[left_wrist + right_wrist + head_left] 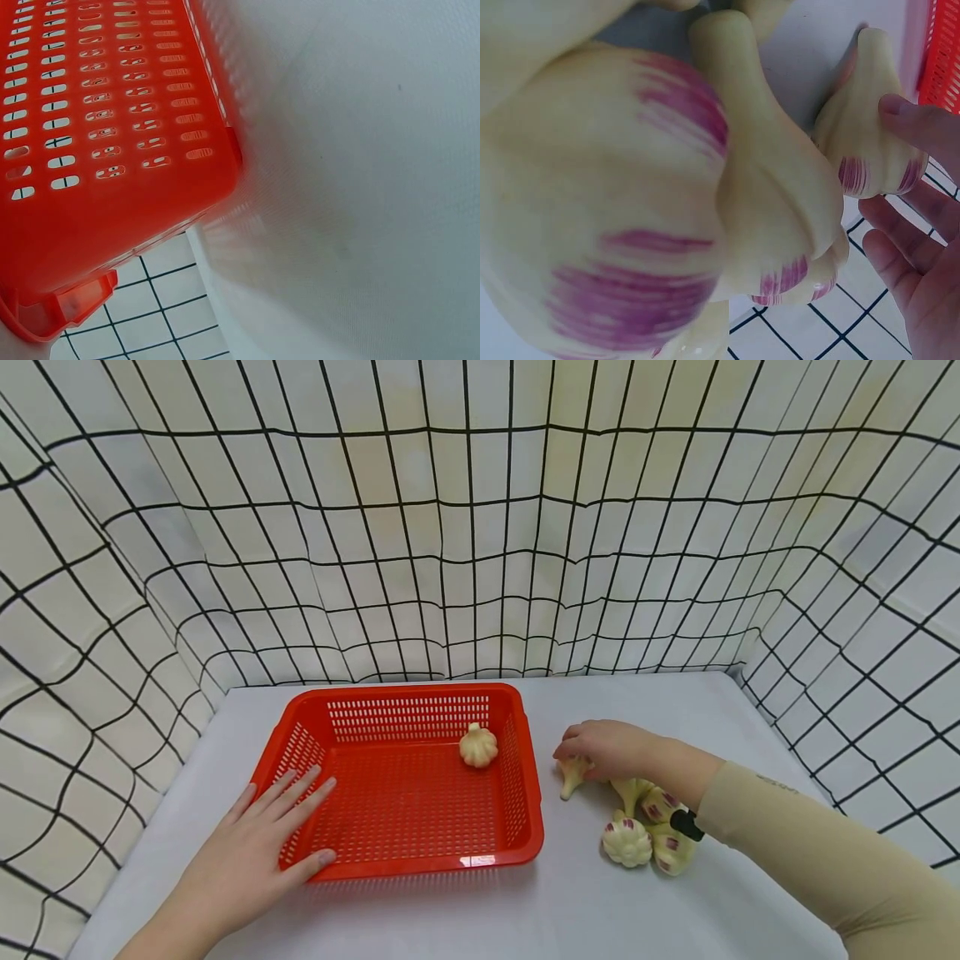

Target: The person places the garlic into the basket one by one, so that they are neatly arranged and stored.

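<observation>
My left hand (251,847), fingers spread and straight, lies over the near left corner of a red plastic basket (352,870), thumb at the front rim. In the left wrist view the slotted basket wall (112,195) fills the upper left. A pale garlic bulb (478,746) sits inside the basket toward the right. Right of the basket, my right hand (611,750) pinches another garlic bulb (573,774) from above. The right wrist view shows a fingertip (897,105) against that purple-streaked bulb (862,135), other fingers close below it.
Several more garlic bulbs (627,842) lie clustered under and beside the right forearm. One bulb (607,202) looms close to the right wrist camera. White sheets behind black netting (487,560) enclose the white table (600,918) at the back and sides.
</observation>
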Motion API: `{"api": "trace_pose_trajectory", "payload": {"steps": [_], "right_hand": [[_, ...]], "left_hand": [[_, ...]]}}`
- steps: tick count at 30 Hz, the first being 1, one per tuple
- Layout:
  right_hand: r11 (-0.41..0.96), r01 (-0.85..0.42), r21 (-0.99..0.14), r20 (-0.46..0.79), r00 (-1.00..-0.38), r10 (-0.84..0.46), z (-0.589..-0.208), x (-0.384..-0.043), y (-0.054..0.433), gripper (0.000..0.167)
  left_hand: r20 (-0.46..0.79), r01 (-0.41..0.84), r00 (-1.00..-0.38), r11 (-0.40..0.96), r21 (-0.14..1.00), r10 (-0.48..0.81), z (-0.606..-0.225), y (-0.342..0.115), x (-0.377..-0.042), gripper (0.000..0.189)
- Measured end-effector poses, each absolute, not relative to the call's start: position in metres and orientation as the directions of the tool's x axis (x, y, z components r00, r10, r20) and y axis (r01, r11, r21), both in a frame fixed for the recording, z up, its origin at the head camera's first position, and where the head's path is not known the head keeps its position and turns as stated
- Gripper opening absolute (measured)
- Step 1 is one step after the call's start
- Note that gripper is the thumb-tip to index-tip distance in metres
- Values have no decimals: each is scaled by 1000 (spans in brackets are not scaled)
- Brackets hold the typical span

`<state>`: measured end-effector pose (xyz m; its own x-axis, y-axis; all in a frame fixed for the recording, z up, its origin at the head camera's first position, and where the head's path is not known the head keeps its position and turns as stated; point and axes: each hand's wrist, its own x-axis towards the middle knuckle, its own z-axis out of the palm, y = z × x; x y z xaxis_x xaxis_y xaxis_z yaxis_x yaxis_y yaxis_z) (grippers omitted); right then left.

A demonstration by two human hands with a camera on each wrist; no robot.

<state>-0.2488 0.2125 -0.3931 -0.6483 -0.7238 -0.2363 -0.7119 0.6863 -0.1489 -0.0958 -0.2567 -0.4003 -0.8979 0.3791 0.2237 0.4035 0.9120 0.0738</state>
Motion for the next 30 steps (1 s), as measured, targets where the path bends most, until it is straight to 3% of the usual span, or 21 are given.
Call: {"api": "trace_pose_trajectory", "payload": {"steps": [6,22,30], "right_hand": [[699,-697,-163,-248,-656,-712,-392,-248,212,40],[745,-580,-328,-298,-685,-665,-391,-247,211,40],[773,-557,-304,-321,-704,-633,-387,-248,213,41]], "left_hand": [[229,407,-896,911,72,382,-400,-257,-96,85],[212,394,-904,916,74,372,-401,-257,-96,85],[157,365,-924,928,76,350,-399,-257,-97,87]]}}
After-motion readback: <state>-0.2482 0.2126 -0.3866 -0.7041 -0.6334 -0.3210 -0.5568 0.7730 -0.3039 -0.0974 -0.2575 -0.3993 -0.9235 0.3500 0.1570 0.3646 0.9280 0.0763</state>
